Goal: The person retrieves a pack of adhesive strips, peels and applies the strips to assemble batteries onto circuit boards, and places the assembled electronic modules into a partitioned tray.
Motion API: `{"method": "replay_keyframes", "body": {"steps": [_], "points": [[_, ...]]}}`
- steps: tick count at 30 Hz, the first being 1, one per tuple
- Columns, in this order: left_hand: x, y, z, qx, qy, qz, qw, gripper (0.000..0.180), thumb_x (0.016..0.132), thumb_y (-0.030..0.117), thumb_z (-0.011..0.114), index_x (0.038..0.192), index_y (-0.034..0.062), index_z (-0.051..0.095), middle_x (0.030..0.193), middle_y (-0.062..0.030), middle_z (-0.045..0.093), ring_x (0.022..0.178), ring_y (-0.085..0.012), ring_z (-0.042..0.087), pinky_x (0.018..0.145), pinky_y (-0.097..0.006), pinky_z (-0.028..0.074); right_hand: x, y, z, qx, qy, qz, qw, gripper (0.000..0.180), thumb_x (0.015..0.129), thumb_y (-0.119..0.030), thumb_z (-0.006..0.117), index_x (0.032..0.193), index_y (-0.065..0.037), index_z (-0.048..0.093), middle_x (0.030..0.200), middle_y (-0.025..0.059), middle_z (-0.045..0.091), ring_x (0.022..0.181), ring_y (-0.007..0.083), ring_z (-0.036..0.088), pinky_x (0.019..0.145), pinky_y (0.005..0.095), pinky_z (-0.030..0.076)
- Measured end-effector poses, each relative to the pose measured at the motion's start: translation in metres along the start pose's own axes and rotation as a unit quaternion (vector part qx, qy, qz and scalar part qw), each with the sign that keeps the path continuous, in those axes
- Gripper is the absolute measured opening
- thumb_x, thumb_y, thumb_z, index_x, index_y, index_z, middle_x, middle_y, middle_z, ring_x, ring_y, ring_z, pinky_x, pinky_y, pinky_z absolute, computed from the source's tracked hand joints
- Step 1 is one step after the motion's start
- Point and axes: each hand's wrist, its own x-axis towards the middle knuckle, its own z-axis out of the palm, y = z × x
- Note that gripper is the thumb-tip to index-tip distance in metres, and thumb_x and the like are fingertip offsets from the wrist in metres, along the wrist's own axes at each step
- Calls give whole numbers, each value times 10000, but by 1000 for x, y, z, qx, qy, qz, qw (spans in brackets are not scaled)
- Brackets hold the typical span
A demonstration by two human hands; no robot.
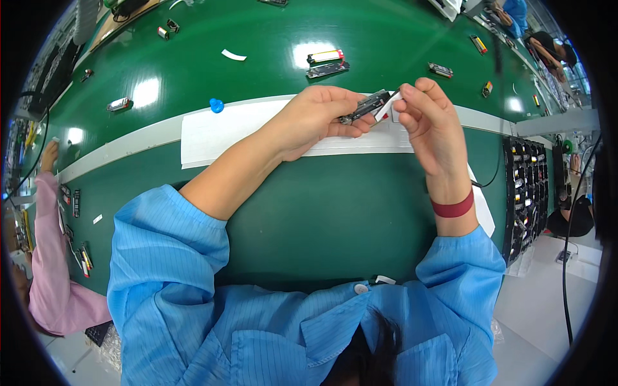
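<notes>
"What do my hands hold?"

"Your left hand (315, 122) holds a dark slim module (365, 108) between the thumb and the fingers, in front of you and over the white sheet (215, 138). Your right hand (434, 122) pinches the upper end of a white strip (387, 109), just beside the module. If the two are attached, I cannot tell."

"And what is near to my hands?"

"On your right wrist you wear a dark red band (452, 207). Beyond your hands, on the green table (386, 38), lie a red-and-yellow-edged module (325, 56) and a dark flat module (327, 69), side by side. To their left you have a small blue piece (216, 105)."

"And farther out?"

"At your right is a black tray (510, 193) with many small parts. At your left you see the pink sleeve (51, 251) of a co-worker."
</notes>
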Motion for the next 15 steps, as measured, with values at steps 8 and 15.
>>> {"method": "replay_keyframes", "body": {"steps": [8,15], "points": [[-3,-5,-2,-74,-33,31,996,345,927,134,420,1205,-68,460,1105,-176,570,1022,-218,572,906,-294,463,2,28,8,-93,80,-93,988,169,794,-33,630,867,-61,480,755,80,625,634,106,587,443,186,381],[-2,-7,-3,-81,-34,31,996,350,930,146,417,1204,-67,461,1100,-175,573,1029,-220,571,927,-302,452,3,33,8,-94,94,-95,987,151,794,-14,621,851,-49,485,758,78,614,662,113,587,458,200,414]]}}
